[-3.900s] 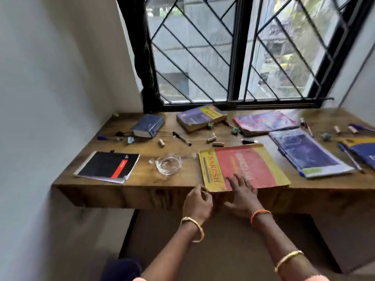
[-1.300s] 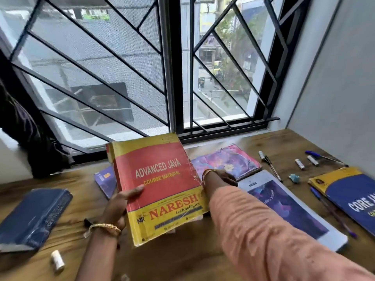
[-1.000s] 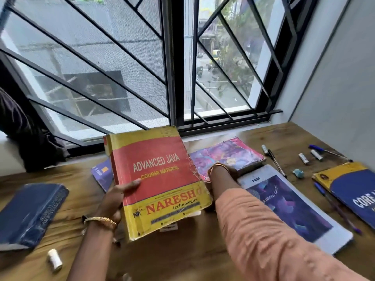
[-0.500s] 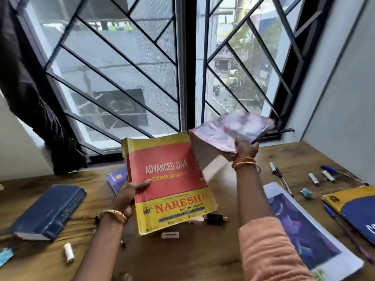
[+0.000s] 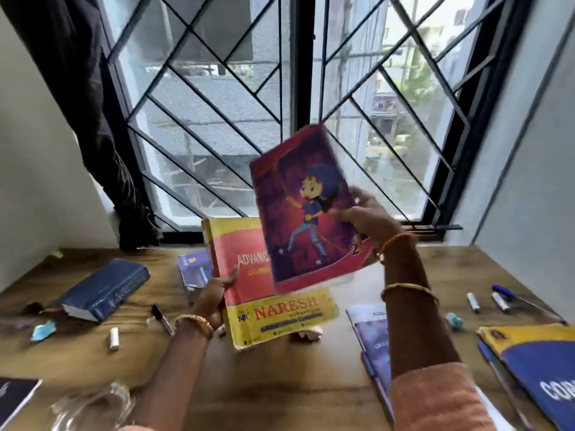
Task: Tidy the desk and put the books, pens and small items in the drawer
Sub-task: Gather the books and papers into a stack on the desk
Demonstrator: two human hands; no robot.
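While a wooden desk (image 5: 273,377) with a streaky brown grain spans the view below a window with a black diagonal grille (image 5: 217,98), things lie scattered on it from left to right. At the near left corner sits a flat black notebook (image 5: 14,396), and just right of it a clear glass dish (image 5: 93,405), blurred. Farther back lies a thick navy hardback (image 5: 105,289) with pale page edges, near it a small light-blue scrap (image 5: 43,330) and a short white cylinder (image 5: 114,338). The left hand (image 5: 214,298), a gold bangle at its wrist, grips the left edge of a thick, worn red-and-yellow paperback (image 5: 249,293), held tilted above the desk with its cover toward the camera. In front of it and higher, the right hand (image 5: 370,219) holds a thin pink-and-purple cartoon book (image 5: 305,213) by its right edge, thumb pressed on the glossy cover; this book overlaps the paperback's upper right. Behind the paperback a purple book (image 5: 194,269) lies flat. Right of the forearm rests a blue-and-white book (image 5: 373,340), then a small teal lump (image 5: 455,320), two white marker-like pieces (image 5: 473,302) and a blue pen (image 5: 510,295). At the near right edge lies a yellow-and-blue book (image 5: 535,365).
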